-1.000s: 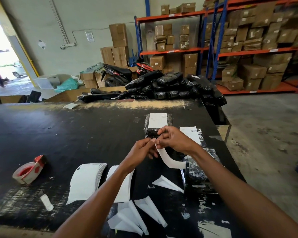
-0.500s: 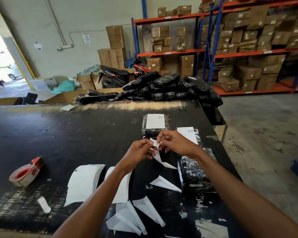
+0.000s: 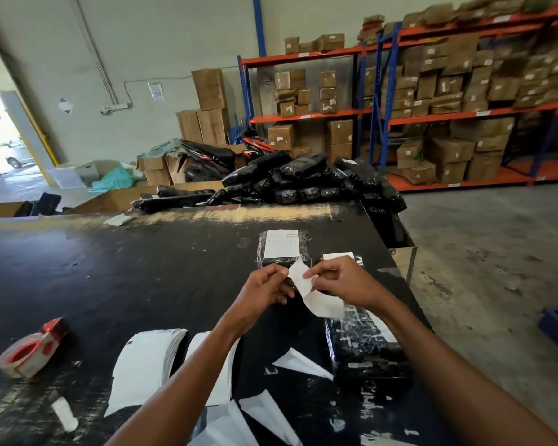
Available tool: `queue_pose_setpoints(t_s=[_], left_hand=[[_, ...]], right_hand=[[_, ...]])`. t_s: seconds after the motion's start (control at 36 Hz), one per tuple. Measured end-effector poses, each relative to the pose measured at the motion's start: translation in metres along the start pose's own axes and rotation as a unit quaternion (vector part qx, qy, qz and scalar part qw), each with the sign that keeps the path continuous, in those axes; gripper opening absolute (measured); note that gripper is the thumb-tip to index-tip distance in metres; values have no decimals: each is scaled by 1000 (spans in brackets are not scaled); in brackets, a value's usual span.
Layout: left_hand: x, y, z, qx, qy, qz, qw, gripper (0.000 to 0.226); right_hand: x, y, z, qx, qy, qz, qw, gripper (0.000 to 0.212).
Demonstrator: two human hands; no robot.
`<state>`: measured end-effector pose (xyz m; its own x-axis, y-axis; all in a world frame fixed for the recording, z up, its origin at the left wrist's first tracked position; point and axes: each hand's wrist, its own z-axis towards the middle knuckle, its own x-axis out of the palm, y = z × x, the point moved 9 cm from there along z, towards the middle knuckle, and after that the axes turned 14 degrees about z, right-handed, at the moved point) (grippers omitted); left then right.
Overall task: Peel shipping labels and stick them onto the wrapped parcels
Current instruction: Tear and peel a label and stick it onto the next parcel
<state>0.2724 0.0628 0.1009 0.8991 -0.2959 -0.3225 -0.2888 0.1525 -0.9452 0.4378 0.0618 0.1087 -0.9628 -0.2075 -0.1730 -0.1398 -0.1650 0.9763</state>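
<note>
My hands have drawn slightly apart since a moment ago, and the label now spreads wider between them, showing more of its white face. At far left a red tape dispenser lies on the black table, well apart from my arms. Nearer, a stack of labels lies just beside my left forearm. My left hand pinches the label's upper left corner between thumb and forefinger, the other fingers curled under. The label hangs above the table, its lower end sagging to the right. My right hand pinches its right edge with thumb and curled fingers; I cannot tell sticker from backing. Beyond my hands lies a labelled parcel, and a second parcel is partly hidden behind my right hand. A near parcel lies under my right forearm, with white scraps just to its left.
</note>
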Motion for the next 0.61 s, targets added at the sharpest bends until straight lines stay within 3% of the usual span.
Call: queue_pose_setpoints(t_s=[0.03,0.08,0.17,0.22,0.36,0.47,0.56,0.61], left_hand=[[3,-3,1,4,1,1,1000,22],[6,-7,4,11,-8,7,1000,26],[9,-16,9,26,-33,30,999,28],[14,-25,11,47,-40,53,997,23],[37,-48,13,98,-55,64,992,18],[41,-58,7,143,-106,54,983,37],[31,-33,7,68,-183,-16,981,49],[42,-4,13,-24,-141,-63,988,45]], right_hand=[[-1,-2,-2,5,4,10,1000,16],[-2,-4,-7,20,19,10,1000,41],[0,-8,-12,38,34,-66,996,75],[4,-13,-14,38,38,-111,992,84],[4,-27,-16,17,14,-147,989,63],[-12,-34,-21,32,-30,-122,992,22],[-27,-45,-26,69,-38,-21,997,34],[-37,-52,-32,85,-41,48,994,36]])
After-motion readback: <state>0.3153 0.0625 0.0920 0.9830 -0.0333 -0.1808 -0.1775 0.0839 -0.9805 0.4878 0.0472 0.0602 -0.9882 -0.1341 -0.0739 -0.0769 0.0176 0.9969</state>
